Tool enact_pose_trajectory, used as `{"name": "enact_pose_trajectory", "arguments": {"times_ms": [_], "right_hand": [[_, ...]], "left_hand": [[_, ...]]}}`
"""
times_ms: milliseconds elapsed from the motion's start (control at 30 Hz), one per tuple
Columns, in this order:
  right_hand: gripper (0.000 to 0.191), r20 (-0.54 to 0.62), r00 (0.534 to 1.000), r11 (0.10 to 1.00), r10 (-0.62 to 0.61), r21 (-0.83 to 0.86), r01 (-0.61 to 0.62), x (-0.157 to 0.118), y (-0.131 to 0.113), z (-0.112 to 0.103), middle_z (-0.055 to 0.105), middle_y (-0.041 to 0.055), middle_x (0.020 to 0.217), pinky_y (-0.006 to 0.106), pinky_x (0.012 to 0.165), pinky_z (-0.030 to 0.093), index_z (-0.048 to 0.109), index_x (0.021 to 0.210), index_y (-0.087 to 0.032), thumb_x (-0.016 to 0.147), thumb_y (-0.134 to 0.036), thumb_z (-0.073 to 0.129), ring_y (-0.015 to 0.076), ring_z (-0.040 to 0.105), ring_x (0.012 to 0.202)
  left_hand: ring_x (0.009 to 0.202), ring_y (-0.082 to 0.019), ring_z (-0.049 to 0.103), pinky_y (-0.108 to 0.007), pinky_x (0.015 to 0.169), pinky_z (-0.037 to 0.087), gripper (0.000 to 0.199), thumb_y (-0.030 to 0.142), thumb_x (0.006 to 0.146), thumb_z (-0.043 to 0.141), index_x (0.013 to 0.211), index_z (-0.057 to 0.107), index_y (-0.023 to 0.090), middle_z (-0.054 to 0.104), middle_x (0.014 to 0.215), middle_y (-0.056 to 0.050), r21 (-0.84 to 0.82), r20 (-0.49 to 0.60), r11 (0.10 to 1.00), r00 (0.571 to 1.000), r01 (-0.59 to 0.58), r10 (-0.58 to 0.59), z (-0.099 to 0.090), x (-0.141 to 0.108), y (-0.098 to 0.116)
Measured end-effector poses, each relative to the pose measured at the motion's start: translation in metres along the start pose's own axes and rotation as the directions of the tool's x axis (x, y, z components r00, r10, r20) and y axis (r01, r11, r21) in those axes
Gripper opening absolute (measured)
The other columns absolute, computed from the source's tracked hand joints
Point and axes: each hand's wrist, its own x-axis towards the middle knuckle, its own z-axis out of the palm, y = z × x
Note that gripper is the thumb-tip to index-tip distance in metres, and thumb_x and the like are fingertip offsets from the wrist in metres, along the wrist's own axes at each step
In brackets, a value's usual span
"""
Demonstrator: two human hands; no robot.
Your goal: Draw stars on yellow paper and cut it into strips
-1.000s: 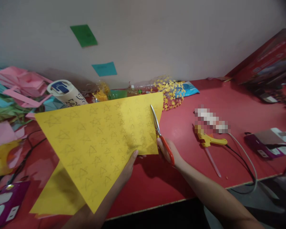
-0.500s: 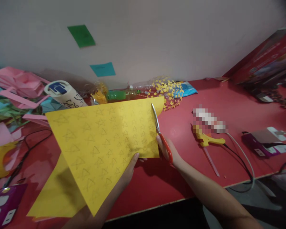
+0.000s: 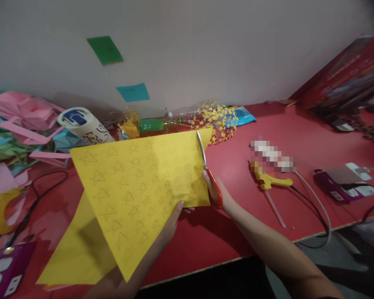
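Note:
My left hand (image 3: 176, 214) grips the lower edge of a large yellow sheet of paper (image 3: 131, 182), thumb on top and fingers beneath. Rows of pencilled stars cover the sheet. My right hand (image 3: 220, 193) is closed round the red handles of a pair of scissors (image 3: 214, 187). Their silver blade lies over the right end of the sheet, pointing away from me; the lower blade is hidden by the paper. More yellow paper (image 3: 77, 249) lies on the table under the held sheet. Beyond the sheet's far right corner is a heap of small yellow stars (image 3: 216, 118).
A yellow glue gun (image 3: 269, 181) with a glue stick lies on the red table (image 3: 230, 158), its cord trailing right. Purple power strips (image 3: 339, 191) sit at both sides. Pink folded paper (image 3: 26, 110), a white cup (image 3: 82, 124) and a green bottle (image 3: 151, 124) stand along the back.
The yellow sheet's left corner has shifted slightly right. The scissors have moved a little up and left, staying at the sheet's right end. Both hands keep their hold.

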Motion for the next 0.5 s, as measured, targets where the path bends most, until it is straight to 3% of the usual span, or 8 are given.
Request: {"name": "enact_pose_trajectory", "arguments": {"times_ms": [200, 300, 400, 500], "right_hand": [[0.061, -0.045, 0.999, 0.985, -0.019, -0.17, 0.011, -0.002, -0.01, 0.001, 0.067, 0.008, 0.076, 0.035, 0.06, 0.051, 0.053, 0.076, -0.02, 0.071, -0.081, 0.047, 0.0264, 0.065, 0.075], [0.06, -0.058, 0.998, 0.984, -0.022, -0.178, 0.011, -0.001, -0.01, 0.001, 0.065, 0.0066, 0.074, 0.033, 0.057, 0.049, 0.052, 0.077, -0.02, 0.068, -0.08, 0.05, 0.0241, 0.064, 0.071], [0.061, -0.057, 0.998, 0.991, -0.008, -0.136, 0.0, 0.003, -0.006, -0.001, 0.058, 0.0018, 0.062, 0.03, 0.047, 0.044, 0.051, 0.076, -0.021, 0.064, -0.081, 0.053, 0.0183, 0.057, 0.055], [0.062, -0.018, 0.999, 0.992, 0.047, -0.117, -0.049, 0.007, -0.001, -0.004, 0.044, -0.0055, 0.046, 0.027, 0.037, 0.034, 0.046, 0.073, -0.023, 0.065, -0.084, 0.05, 0.0125, 0.044, 0.037]], "left_hand": [[0.08, -0.023, 0.072, -0.035, 0.088, 0.055, 0.032, 0.044, 0.089, 0.058, 0.071, 0.075, 0.025, 0.077, 0.082, -0.003, -0.052, 0.032, 0.999, 0.999, 0.014, -0.013, 0.0, 0.001, 0.002], [0.08, -0.023, 0.072, -0.036, 0.088, 0.055, 0.033, 0.047, 0.087, 0.06, 0.069, 0.075, 0.024, 0.077, 0.079, -0.004, -0.091, 0.025, 0.995, 0.999, 0.042, -0.04, 0.0, 0.002, -0.002], [0.079, -0.024, 0.071, -0.036, 0.085, 0.056, 0.035, 0.051, 0.085, 0.06, 0.068, 0.074, 0.024, 0.076, 0.078, -0.005, -0.126, 0.021, 0.99, 0.998, 0.062, -0.06, 0.0, 0.003, -0.008], [0.076, -0.024, 0.07, -0.037, 0.085, 0.055, 0.041, 0.057, 0.083, 0.06, 0.061, 0.071, 0.023, 0.075, 0.074, -0.006, -0.122, -0.05, 0.992, 0.997, 0.044, -0.05, 0.001, 0.005, -0.012]]}}
